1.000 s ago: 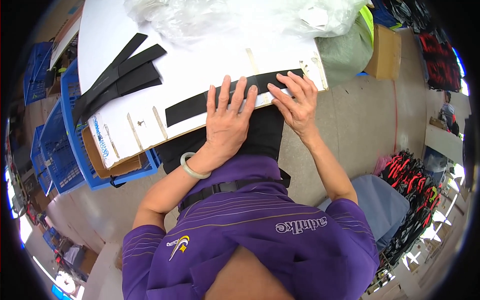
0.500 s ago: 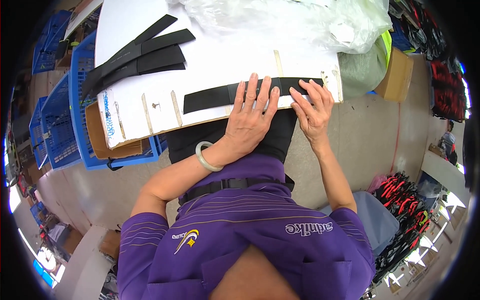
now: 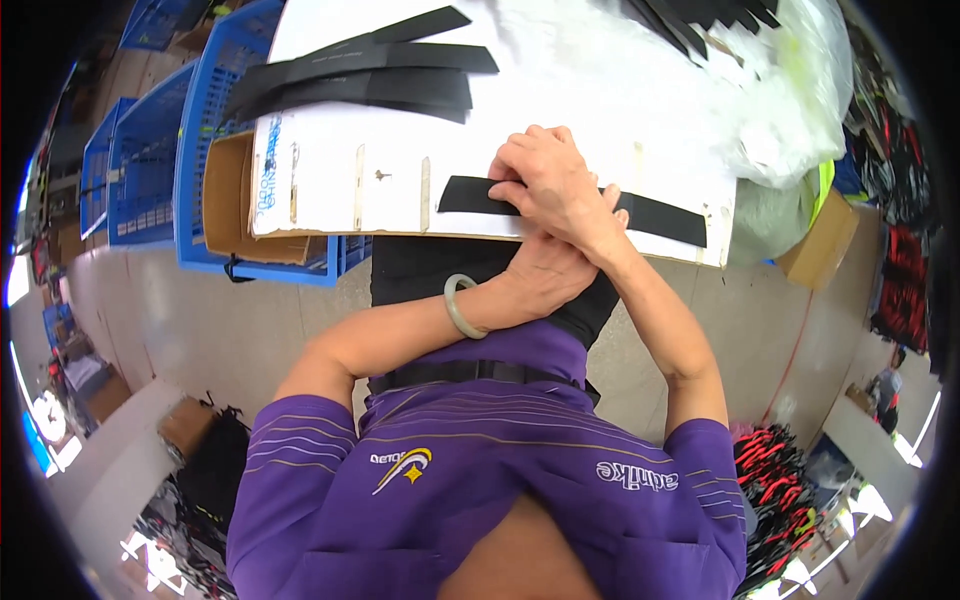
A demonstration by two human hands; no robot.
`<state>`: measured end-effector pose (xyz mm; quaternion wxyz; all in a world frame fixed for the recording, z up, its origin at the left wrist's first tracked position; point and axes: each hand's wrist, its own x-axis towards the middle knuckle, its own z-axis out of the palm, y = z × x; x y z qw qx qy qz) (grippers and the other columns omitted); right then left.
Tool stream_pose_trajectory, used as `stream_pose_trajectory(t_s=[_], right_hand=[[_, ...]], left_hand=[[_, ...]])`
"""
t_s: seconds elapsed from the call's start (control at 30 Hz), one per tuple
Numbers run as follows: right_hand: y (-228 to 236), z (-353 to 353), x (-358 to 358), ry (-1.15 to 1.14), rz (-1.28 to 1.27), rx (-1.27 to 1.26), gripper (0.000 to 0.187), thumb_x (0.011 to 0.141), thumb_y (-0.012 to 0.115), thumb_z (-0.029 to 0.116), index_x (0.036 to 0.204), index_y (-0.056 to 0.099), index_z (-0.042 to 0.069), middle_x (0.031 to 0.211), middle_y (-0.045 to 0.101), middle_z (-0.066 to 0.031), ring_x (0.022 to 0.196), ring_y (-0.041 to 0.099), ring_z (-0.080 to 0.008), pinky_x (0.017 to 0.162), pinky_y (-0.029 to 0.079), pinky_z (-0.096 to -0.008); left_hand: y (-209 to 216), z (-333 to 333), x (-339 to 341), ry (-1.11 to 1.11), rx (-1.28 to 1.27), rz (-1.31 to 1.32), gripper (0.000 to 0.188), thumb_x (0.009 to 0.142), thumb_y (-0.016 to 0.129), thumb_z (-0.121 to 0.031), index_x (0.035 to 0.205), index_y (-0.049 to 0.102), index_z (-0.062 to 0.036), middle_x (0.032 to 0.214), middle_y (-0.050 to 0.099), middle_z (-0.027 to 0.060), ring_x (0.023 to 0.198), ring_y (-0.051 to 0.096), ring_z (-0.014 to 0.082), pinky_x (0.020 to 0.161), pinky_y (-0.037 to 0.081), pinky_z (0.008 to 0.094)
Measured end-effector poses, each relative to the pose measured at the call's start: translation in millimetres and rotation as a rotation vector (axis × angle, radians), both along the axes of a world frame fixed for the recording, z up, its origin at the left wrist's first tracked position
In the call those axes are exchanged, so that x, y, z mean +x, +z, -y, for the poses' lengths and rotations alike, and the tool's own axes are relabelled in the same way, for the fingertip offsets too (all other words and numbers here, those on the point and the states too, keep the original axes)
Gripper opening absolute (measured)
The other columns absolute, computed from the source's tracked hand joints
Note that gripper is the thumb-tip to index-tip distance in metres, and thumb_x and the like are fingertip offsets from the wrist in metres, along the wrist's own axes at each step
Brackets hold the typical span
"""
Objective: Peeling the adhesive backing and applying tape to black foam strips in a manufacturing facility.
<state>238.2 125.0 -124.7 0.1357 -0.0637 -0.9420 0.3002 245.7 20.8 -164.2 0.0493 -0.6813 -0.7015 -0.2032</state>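
Observation:
A long black fabric strip (image 3: 662,219) lies along the near edge of the white board-topped table (image 3: 320,215). My right hand (image 3: 550,175) crosses over my left, its fingers curled and its thumb pressed in at the strip's left part; it looks closed on the strip there. Underneath, my left hand (image 3: 552,278), with a pale bangle (image 3: 459,306) on the wrist, reaches over the table edge. Its fingertips show past my right wrist and rest on the middle of the strip, fingers outstretched. Most of the left fingers are hidden by my right hand.
Several black strips (image 3: 380,75) lie fanned at the far left of the table. More dark strips (image 3: 690,20) sit at the back, beside clear plastic bags (image 3: 800,110). Blue crates (image 3: 190,190) and a cardboard box (image 3: 228,200) stand left; another carton (image 3: 820,240) stands right.
My right hand has moved left from the strip's right end and crossed over my left hand, its fingers curling. The left hand is now mostly covered. The view has shifted, showing more at the back.

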Motion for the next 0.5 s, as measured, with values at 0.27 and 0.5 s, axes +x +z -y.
stream_pose_trajectory(t_s=[0.27, 0.5], right_hand=[[-7, 8, -10, -0.094, 0.026, -0.148, 0.013, 0.069, 0.075, 0.016, 0.068, 0.064, 0.009, 0.065, 0.057, -0.0009, 0.072, 0.050, -0.0199, 0.079, 0.034, -0.0347], [-9, 9, -12, -0.162, 0.014, -0.134, 0.012, 0.068, 0.076, 0.018, 0.070, 0.067, 0.010, 0.066, 0.059, 0.0027, 0.071, 0.049, -0.0163, 0.080, 0.034, -0.0325]], left_hand=[[1, 2, -7, -0.053, -0.019, 0.034, 0.055, 0.089, 0.047, -0.023, 0.141, 0.039, -0.0057, 0.148, 0.035, 0.0190, 0.137, 0.033, 0.0377, 0.111, 0.023, 0.0539], [-5, -3, -5, -0.063, -0.026, 0.092, 0.049, 0.090, 0.046, -0.024, 0.136, 0.044, -0.0069, 0.147, 0.036, 0.0200, 0.136, 0.033, 0.0402, 0.109, 0.027, 0.0559]])
